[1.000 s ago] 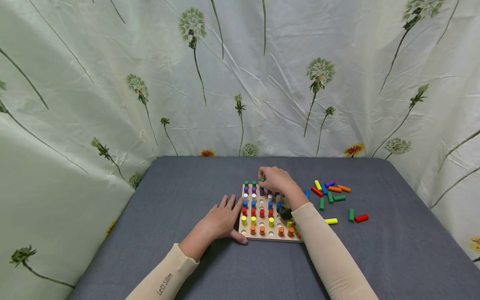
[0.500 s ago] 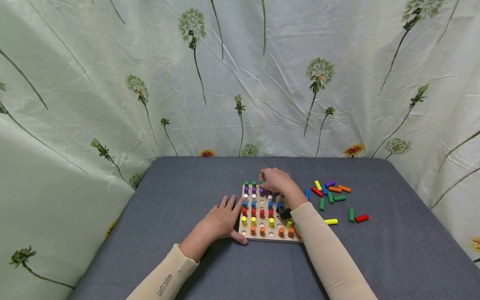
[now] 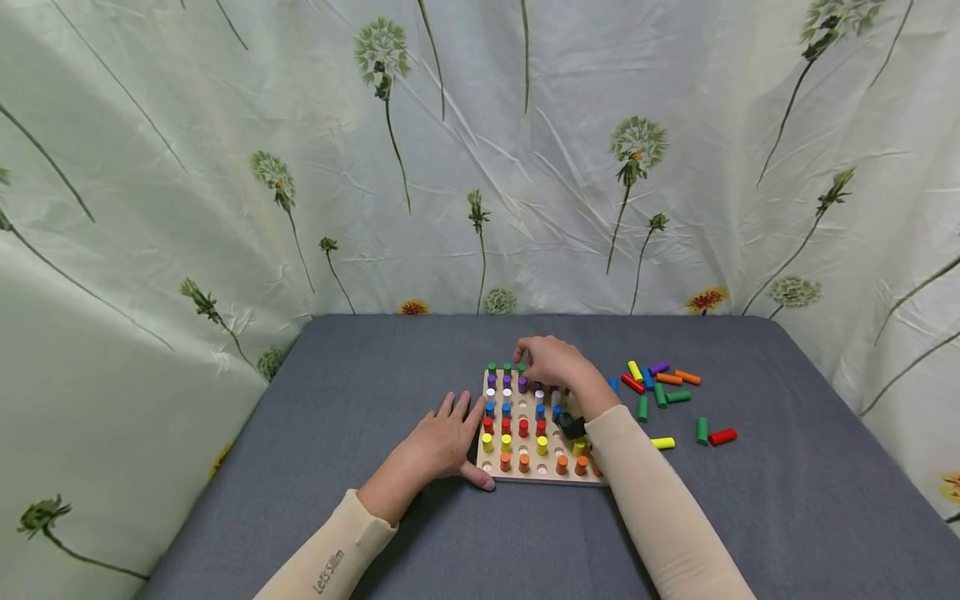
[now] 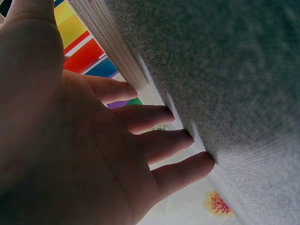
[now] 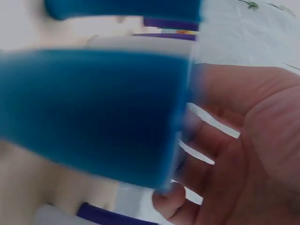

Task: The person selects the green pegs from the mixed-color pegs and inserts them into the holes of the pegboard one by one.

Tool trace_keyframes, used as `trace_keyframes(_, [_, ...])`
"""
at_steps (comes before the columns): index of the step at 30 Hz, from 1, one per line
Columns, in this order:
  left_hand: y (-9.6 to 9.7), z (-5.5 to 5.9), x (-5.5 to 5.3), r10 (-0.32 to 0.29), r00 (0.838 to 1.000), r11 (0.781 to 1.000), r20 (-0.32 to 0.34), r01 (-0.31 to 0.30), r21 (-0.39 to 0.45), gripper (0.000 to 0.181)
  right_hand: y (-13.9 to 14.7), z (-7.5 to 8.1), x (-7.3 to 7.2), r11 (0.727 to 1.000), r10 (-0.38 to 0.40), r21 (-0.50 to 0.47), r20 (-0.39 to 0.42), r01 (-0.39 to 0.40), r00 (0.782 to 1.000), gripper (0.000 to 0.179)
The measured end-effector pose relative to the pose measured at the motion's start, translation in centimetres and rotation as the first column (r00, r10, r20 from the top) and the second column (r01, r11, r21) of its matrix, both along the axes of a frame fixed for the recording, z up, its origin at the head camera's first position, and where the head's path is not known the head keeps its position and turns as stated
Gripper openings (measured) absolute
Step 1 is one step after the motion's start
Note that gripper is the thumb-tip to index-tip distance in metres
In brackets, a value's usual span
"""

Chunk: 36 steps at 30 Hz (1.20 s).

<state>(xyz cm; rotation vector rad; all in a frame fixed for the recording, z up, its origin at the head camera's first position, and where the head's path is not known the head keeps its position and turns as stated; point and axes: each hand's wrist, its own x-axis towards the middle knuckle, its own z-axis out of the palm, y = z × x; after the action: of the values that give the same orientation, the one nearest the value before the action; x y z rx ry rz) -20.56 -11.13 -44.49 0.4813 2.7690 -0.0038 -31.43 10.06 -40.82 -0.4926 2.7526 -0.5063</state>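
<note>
A square wooden pegboard [image 3: 522, 477] stands on the table with rows of coloured pegs upright in its holes. My left hand [image 3: 442, 437] lies at its left edge with fingers spread and thumb at the front corner. In the left wrist view the straight fingers [image 4: 183, 166] of that hand reach along the board's side. Over the far row, my right hand [image 3: 553, 360] pinches a green peg [image 3: 521, 367] standing in line with two other green pegs. In the right wrist view a close blue peg [image 5: 98, 112] hides the fingertips.
Loose pegs lie scattered right of the board, among them a yellow peg [image 3: 662, 443], a red peg [image 3: 723, 437] and a green peg [image 3: 702, 431]. The right forearm [image 3: 652, 492] crosses the board's right part. A flowered curtain [image 3: 465, 167] hangs behind the grey table [image 3: 360, 375].
The green peg under my right hand has come down slightly and now stands level with its neighbours. My left hand has stayed in place.
</note>
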Motion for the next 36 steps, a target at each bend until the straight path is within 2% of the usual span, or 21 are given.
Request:
trace_keyframes(8, [0.2, 0.0, 0.0, 0.011, 1.0, 1.0, 0.015, -0.011, 0.0, 0.133, 2.6, 1.9, 1.0, 0.994, -0.02, -0.11, -0.085, 0.01, 0.996, 0.03])
trace_keyframes(13, [0.1, -0.1, 0.1, 0.01, 1.0, 1.0, 0.02, -0.01, 0.015, 0.133, 5.2, 2.8, 2.0, 0.98, -0.097, -0.185, -0.125, 0.073, 0.987, 0.025])
trace_keyframes(18, [0.1, -0.1, 0.1, 0.011, 1.0, 1.0, 0.022, -0.011, 0.025, 0.133, 7.8, 3.5, 2.8, 0.963, -0.174, -0.231, -0.13, 0.141, 0.976, 0.022])
trace_keyframes(23, [0.0, 0.0, 0.1, 0.011, 1.0, 0.999, 0.029, -0.012, 0.032, 0.133, 10.1, 4.3, 3.2, 0.955, -0.22, -0.23, -0.13, 0.187, 0.967, 0.026])
trace_keyframes(30, [0.0, 0.1, -0.2, 0.012, 0.999, 1.0, 0.031, -0.013, 0.027, 0.133, 13.5, 4.9, 3.8, 0.951, -0.261, -0.19, -0.077, 0.243, 0.962, 0.028])
trace_keyframes(36, [0.1, 0.1, -0.2, 0.015, 0.999, 1.0, 0.031, -0.015, 0.012, 0.133, 15.6, 4.7, 4.1, 0.955, -0.275, -0.107, 0.018, 0.275, 0.961, 0.03])
